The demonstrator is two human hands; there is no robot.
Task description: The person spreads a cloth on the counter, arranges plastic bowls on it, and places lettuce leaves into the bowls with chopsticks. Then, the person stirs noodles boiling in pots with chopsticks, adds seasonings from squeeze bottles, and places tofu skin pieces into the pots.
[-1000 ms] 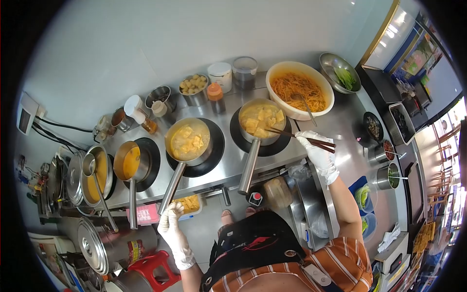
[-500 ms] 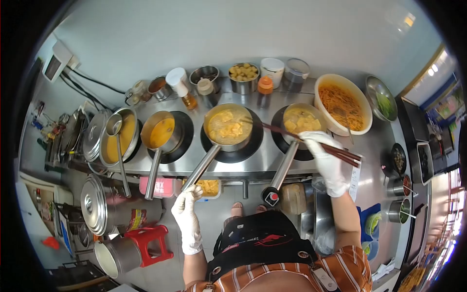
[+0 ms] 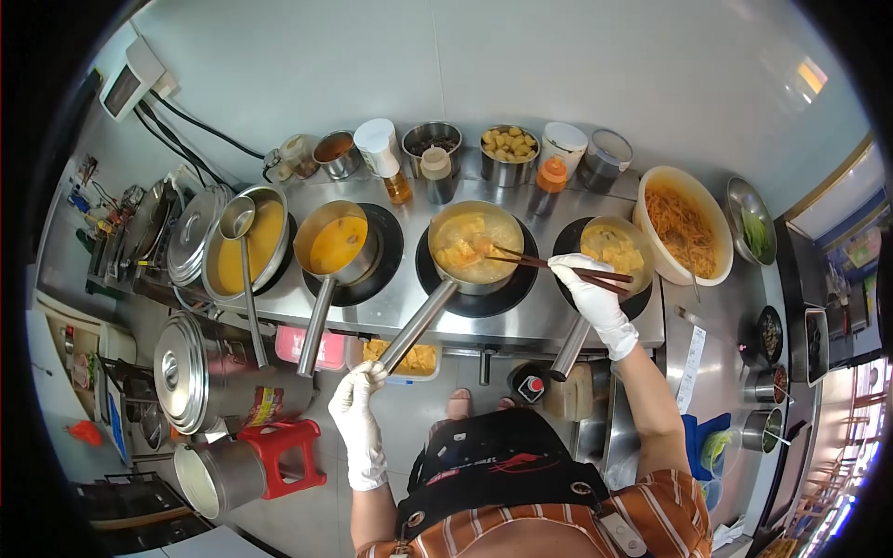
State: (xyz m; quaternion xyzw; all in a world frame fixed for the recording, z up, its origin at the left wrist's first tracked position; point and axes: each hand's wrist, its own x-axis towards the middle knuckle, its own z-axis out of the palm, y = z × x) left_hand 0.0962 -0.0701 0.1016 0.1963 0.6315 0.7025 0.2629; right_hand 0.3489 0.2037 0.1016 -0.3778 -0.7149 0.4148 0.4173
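Observation:
My left hand (image 3: 357, 405), in a white glove, has its fingers closed around the handle end of the middle saucepan (image 3: 437, 307). The pan sits on a round black hob and holds yellow chunks (image 3: 463, 253) in pale, bubbling broth. My right hand (image 3: 595, 299), also gloved, grips dark wooden chopsticks (image 3: 530, 261). Their tips reach over the right rim into the food. Just right of that hand, another saucepan (image 3: 616, 246) with similar yellow chunks stands on its own hob, its handle pointing towards me.
To the left are a saucepan of orange soup (image 3: 335, 244) and a wide pot (image 3: 276, 205) with a ladle (image 3: 238, 219). Bottles and tubs line the wall. A large bowl of orange shreds (image 3: 681, 223) stands at right. Below are a lidded stockpot (image 3: 183, 372) and a red stool (image 3: 284, 460).
The whole scene has shifted right as the camera turned. My right hand has moved left, towards the middle saucepan, and the chopstick tips are further into its food. My left hand keeps its hold.

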